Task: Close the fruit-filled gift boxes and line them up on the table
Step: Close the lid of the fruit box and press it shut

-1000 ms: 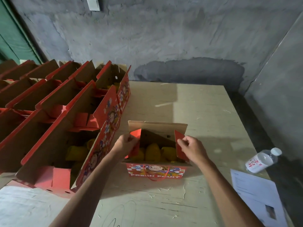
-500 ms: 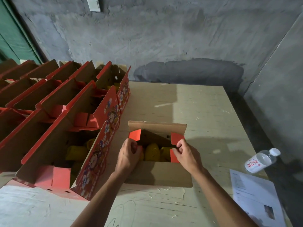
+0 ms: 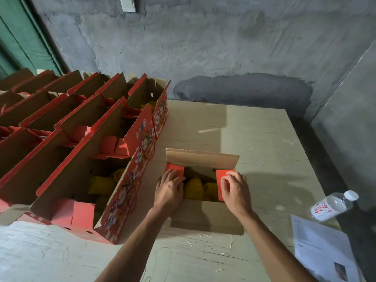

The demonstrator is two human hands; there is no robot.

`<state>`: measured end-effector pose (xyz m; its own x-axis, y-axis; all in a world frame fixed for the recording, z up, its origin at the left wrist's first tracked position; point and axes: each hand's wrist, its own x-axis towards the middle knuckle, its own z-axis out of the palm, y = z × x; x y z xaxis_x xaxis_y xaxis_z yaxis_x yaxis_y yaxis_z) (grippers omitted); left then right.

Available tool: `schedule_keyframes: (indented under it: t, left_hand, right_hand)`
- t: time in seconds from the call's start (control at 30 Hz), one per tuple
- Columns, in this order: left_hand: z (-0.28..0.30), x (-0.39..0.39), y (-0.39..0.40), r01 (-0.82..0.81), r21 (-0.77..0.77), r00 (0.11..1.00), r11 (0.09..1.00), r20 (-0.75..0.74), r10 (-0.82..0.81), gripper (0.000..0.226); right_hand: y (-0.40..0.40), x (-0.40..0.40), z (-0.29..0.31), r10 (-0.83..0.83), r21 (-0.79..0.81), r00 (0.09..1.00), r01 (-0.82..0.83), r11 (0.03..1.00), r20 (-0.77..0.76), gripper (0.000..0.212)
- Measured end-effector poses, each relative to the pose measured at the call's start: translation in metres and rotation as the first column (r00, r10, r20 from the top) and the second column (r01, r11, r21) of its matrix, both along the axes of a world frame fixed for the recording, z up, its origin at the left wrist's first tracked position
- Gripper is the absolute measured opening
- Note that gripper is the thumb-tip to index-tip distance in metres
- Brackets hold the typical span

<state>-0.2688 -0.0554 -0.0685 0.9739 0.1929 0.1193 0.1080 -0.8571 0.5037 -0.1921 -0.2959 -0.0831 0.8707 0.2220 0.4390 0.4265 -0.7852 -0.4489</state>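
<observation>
Nearest you on the worktop, the gift box sits with its near flap laid outward. Your left hand presses the left red side flap down with fairly straight fingers, while your right hand pinches the right red side flap, folding both inward over the yellow fruit so the lid can close. Beyond, to your left, rows of open boxes wait.

Two bare forearms (no sleeves in view), left hand and right hand
</observation>
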Motion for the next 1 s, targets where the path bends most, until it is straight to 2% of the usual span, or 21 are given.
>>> schedule_keyframes:
  t: [0.07,0.13,0.2,0.27,0.33,0.4,0.53,0.67,0.73,0.8,0.83,0.9,1.0]
  left_hand:
    - [0.007,0.002,0.001,-0.074,-0.061,0.994,0.995,0.07,0.078,0.039]
    - [0.011,0.003,0.002,-0.103,-0.019,0.993,0.995,0.058,0.104,0.045]
    - [0.008,0.004,0.003,-0.102,0.08,0.995,0.992,0.026,0.101,0.04]
    - [0.006,0.004,0.002,-0.115,0.089,0.991,0.989,0.073,0.108,0.028]
    - [0.007,0.005,0.001,-0.136,0.002,0.978,0.991,0.16,0.134,0.019]
    - [0.009,0.009,0.001,-0.165,-0.122,0.961,0.979,0.204,0.187,0.021]
    - [0.011,0.01,-0.001,-0.211,-0.267,0.941,0.94,0.204,0.269,0.012]
    - [0.001,0.003,-0.01,-0.173,-0.257,0.923,0.951,0.295,0.248,0.017]
    - [0.001,0.003,-0.006,-0.233,-0.401,0.888,0.886,0.283,0.361,0.019]
    - [0.001,0.005,0.0,-0.279,-0.56,0.854,0.78,0.226,0.468,0.024]
    - [0.002,0.005,0.001,-0.297,-0.577,0.841,0.761,0.219,0.494,0.025]
    - [0.003,0.002,0.002,-0.277,-0.538,0.854,0.796,0.241,0.461,0.029]
    - [-0.007,-0.006,0.003,-0.218,-0.425,0.921,0.879,0.209,0.329,0.043]
  right_hand:
    - [0.001,0.005,0.005,-0.051,0.151,0.992,0.068,0.986,-0.117,0.014]
    - [0.003,0.015,0.013,-0.143,0.279,0.944,0.229,0.933,-0.299,0.026]
    - [0.006,0.024,0.017,-0.198,0.287,0.912,0.309,0.907,-0.358,0.033]
    - [0.01,0.028,0.017,-0.198,0.288,0.912,0.31,0.906,-0.36,0.044]
    - [0.014,0.03,0.018,-0.191,0.26,0.915,0.293,0.92,-0.357,0.059]
    - [0.016,0.033,0.018,-0.184,0.223,0.901,0.288,0.931,-0.394,0.066]
    - [0.008,0.024,0.02,-0.092,0.358,0.863,0.3,0.884,-0.496,0.053]
    - [-0.002,0.01,0.016,-0.011,0.459,0.91,0.219,0.861,-0.414,0.067]
    - [-0.003,0.008,0.013,0.023,0.482,0.926,0.174,0.859,-0.376,0.065]
    - [-0.006,0.006,0.007,0.056,0.498,0.941,0.125,0.858,-0.333,0.055]
    - [-0.008,0.005,0.004,0.059,0.497,0.95,0.107,0.861,-0.306,0.052]
    - [-0.014,0.004,-0.001,0.054,0.452,0.973,0.055,0.89,-0.225,0.051]
    - [-0.021,0.003,-0.006,-0.003,0.244,0.994,0.029,0.969,-0.106,0.055]
